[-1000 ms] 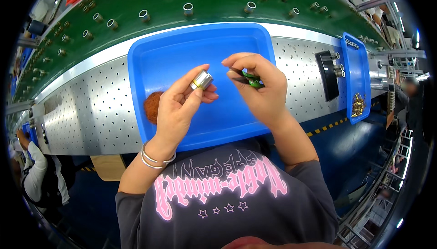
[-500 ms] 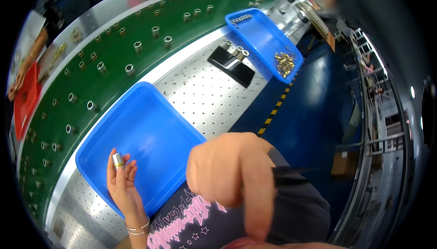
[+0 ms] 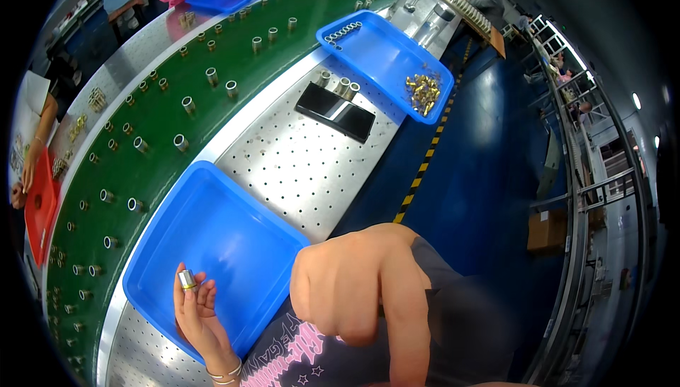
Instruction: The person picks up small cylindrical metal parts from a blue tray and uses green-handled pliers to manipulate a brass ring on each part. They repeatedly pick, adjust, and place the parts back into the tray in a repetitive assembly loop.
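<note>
Between the thumb and fingers of my left hand (image 3: 201,320) is a small silvery metal sleeve (image 3: 187,279) with a yellowish ring at its lower end. That hand is over the near left part of a blue plastic tray (image 3: 234,228). Large and close to the camera, my right hand (image 3: 358,284) is curled closed in front of my dark shirt. Its fingertips face away, so anything inside them is hidden.
A green conveyor (image 3: 159,164) carrying many upright metal sleeves curves past the tray. On the perforated metal table (image 3: 283,171) lies a black phone (image 3: 335,112) beside several sleeves. Another blue tray (image 3: 379,50) contains brass-coloured parts (image 3: 423,94). Other people work across the belt.
The whole view has shifted, bringing more of the far belt and a pink-sleeved person into sight. My left hand still holds the metal sleeve; my right hand stays closed near the camera.
</note>
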`<action>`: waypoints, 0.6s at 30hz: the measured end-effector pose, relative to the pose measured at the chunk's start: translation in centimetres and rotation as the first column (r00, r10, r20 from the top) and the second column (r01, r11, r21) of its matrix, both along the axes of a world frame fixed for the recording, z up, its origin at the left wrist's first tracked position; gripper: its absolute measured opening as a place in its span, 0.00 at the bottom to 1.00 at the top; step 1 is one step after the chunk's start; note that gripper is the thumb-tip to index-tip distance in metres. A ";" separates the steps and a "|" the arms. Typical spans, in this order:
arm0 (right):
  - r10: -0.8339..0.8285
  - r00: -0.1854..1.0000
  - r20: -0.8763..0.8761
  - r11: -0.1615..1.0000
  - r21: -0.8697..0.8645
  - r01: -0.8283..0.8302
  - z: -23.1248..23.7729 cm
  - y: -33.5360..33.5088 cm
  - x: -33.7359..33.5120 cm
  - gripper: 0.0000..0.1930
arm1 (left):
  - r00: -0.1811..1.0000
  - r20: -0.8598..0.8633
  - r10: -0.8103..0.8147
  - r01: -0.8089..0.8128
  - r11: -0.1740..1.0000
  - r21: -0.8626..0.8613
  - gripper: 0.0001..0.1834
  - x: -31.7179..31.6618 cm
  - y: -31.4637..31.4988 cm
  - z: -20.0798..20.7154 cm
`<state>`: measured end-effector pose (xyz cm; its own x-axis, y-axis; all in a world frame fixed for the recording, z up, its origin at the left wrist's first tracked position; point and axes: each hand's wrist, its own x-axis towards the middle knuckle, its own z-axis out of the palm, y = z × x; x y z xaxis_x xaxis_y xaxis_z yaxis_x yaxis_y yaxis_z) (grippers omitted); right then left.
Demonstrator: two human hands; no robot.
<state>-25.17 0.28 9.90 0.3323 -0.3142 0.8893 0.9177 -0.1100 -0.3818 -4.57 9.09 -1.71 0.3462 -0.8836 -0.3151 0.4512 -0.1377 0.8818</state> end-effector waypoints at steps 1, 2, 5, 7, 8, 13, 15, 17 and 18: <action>0.005 1.000 -0.006 1.000 0.006 -0.005 -0.1 0.0 -0.1 0.11 | 1.000 0.008 0.008 -0.008 1.000 -0.002 0.24 -0.2 0.0 0.0; 0.010 1.000 -0.010 1.000 0.009 -0.010 -0.2 0.0 -0.3 0.11 | 1.000 0.017 0.016 -0.016 1.000 -0.006 0.24 -0.3 0.0 -0.1; 0.004 1.000 -0.021 1.000 0.014 -0.003 -0.4 -0.1 -0.5 0.12 | 1.000 0.023 0.008 -0.008 1.000 -0.013 0.24 -0.3 0.0 -0.1; -0.004 0.998 0.059 1.000 -0.015 0.005 -0.8 -0.4 0.0 0.12 | 1.000 0.021 0.007 -0.007 1.000 -0.008 0.24 -0.2 0.1 -0.3; -0.004 0.989 0.145 0.999 -0.044 0.010 -1.3 -0.7 0.8 0.12 | 1.000 0.023 0.005 -0.005 1.000 -0.005 0.24 -0.2 0.1 -0.3; -0.058 0.998 -0.037 0.998 -0.033 0.057 -1.9 -2.4 -1.1 0.08 | 1.000 0.022 -0.011 0.011 1.000 -0.016 0.24 -0.4 0.1 -0.5; -0.138 0.923 -0.359 0.952 0.210 0.225 -3.5 -2.8 -1.6 0.05 | 0.999 0.037 -0.025 0.026 0.999 -0.023 0.23 -0.5 0.0 -0.7; -0.191 0.772 -0.606 0.834 0.315 0.454 -5.1 -4.3 -0.5 0.06 | 0.997 0.068 -0.034 0.035 0.999 -0.013 0.22 -0.7 0.1 -0.6; -0.197 0.728 -0.657 0.799 0.323 0.507 -7.2 -5.5 1.0 0.09 | 0.997 0.080 -0.024 0.025 1.000 -0.013 0.22 -0.6 0.2 -0.6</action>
<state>-24.21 -5.18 2.74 0.4927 -0.8218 0.2861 0.4362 -0.0512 -0.8984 -5.16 9.26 -2.35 0.3483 -0.8962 -0.2748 0.3760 -0.1349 0.9167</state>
